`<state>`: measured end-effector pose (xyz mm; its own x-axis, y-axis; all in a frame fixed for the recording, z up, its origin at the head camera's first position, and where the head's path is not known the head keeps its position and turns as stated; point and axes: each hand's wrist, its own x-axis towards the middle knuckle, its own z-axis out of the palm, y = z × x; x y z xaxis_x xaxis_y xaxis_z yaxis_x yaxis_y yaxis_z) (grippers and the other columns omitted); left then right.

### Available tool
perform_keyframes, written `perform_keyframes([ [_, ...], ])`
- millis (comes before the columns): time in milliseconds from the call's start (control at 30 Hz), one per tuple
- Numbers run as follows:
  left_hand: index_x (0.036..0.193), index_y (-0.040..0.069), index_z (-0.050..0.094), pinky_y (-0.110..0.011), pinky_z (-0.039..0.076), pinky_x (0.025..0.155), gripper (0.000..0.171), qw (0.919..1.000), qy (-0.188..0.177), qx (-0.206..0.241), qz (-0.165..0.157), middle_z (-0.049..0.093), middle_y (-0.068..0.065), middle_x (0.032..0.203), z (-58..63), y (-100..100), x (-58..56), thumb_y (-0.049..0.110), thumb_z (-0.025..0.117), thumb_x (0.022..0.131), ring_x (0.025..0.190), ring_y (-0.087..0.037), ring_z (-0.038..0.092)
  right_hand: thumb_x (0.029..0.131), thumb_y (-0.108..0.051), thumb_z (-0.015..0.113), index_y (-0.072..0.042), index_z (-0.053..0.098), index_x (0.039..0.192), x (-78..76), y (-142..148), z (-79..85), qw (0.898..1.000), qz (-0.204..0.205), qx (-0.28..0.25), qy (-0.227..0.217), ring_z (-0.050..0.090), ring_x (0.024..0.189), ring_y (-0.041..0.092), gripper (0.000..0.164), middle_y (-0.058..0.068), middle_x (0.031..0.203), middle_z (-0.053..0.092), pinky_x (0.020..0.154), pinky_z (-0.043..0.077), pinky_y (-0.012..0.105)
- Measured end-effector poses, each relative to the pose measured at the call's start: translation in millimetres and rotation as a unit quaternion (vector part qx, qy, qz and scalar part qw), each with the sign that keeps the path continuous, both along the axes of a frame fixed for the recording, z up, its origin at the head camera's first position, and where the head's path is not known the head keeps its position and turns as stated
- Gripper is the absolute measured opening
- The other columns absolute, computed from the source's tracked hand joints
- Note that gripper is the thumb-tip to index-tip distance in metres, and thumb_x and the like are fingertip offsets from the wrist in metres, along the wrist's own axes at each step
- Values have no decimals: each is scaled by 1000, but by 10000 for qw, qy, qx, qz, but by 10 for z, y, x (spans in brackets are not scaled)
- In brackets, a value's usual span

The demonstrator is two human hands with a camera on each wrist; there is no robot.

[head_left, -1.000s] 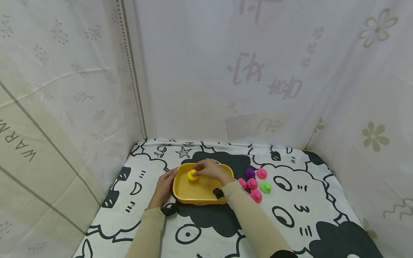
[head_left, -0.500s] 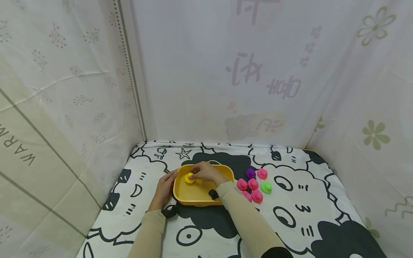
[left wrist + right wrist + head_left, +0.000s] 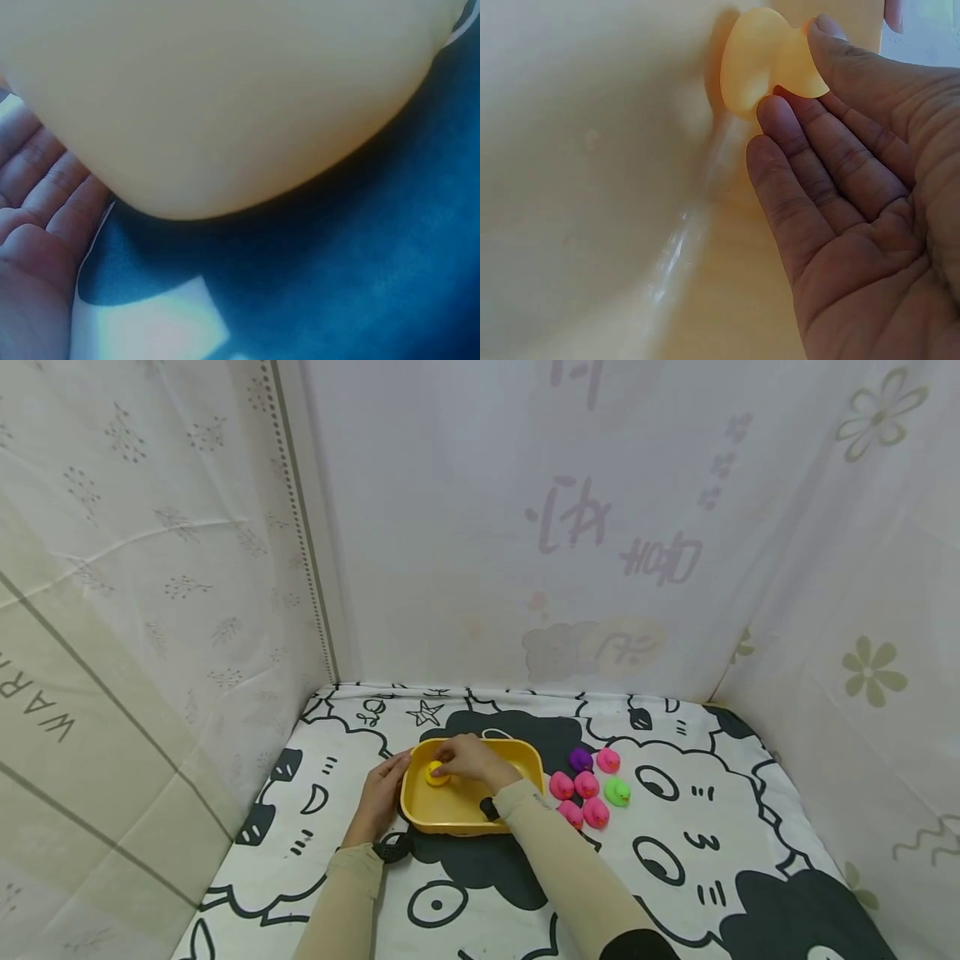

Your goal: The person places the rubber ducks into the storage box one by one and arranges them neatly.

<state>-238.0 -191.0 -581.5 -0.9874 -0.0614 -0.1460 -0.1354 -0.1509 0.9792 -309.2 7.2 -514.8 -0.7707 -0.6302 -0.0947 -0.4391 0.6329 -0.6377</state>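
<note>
My right hand (image 3: 474,758) reaches over the yellow tray (image 3: 450,827) and pinches a yellow rubber duck (image 3: 436,774) near the tray's left end. In the right wrist view, the thumb and fingertips are on the duck (image 3: 750,64), low and close to the tray's wall. My left hand (image 3: 381,792) lies along the outside of the tray's left end, its fingertips up at the rim. The left wrist view shows its fingers extended (image 3: 46,176) against the tray's outer wall (image 3: 225,112).
Right of the tray stands a loose group of rubber ducks: several pink ones (image 3: 587,784), a purple one (image 3: 581,759) and a green one (image 3: 617,791). A black-and-white cartoon cloth (image 3: 442,902) covers the table. Pale printed curtains (image 3: 480,568) enclose the back and sides.
The right hand has shifted left and slightly toward me inside the tray, carrying the yellow duck. Pink ducks formerly behind the forearm show more fully. The left hand stays at the tray.
</note>
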Motion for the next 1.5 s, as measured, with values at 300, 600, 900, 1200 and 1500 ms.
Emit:
perform_keyframes([
  [300, 140, 14, 60, -28, 52, 98, 64, 9996, -57, -212, 204, 54, -6, 145, 18, 48, -13, 54, 67, 91, 130, -24, 55, 88, -29, 78, -15, 75, 116, 2, 4, 5, 10000, 61, 48, -12, 64, 94, 7, 31, -7, 106, 72, 88, 55, 23],
  [600, 133, 12, 66, -29, 56, 93, 45, 9966, -105, -351, 743, 60, -8, 138, 59, 114, -62, 40, 64, 97, 121, -23, 61, 89, -31, 77, -14, 73, 120, 7, 15, 28, 9997, 212, 114, 30, 65, 97, 8, 36, -4, 110, 72, 86, 55, 22],
  [900, 134, 14, 65, -28, 53, 97, 52, 9947, -118, -617, 810, 59, -6, 139, 31, 117, -67, 49, 65, 95, 123, -22, 59, 90, -37, 75, -15, 72, 124, -14, 64, 40, 9993, 290, 134, 168, 64, 98, 8, 40, -3, 116, 71, 87, 54, 22],
  [1200, 135, 13, 63, -25, 53, 96, 62, 9953, 18, -599, 764, 59, -6, 140, -14, 116, -53, 58, 63, 93, 124, -22, 58, 92, -36, 73, -13, 71, 125, -38, 259, 72, 9993, 253, -121, 247, 66, 103, 11, 40, -2, 119, 71, 87, 55, 21],
  [1500, 135, 15, 64, -25, 53, 98, 56, 9962, -42, -496, 719, 59, -4, 139, -51, 99, -40, 56, 57, 97, 125, -20, 57, 94, -38, 71, -10, 70, 126, 3, 601, 158, 9988, -19, -390, 303, 66, 106, 14, 43, 0, 118, 72, 91, 56, 29],
])
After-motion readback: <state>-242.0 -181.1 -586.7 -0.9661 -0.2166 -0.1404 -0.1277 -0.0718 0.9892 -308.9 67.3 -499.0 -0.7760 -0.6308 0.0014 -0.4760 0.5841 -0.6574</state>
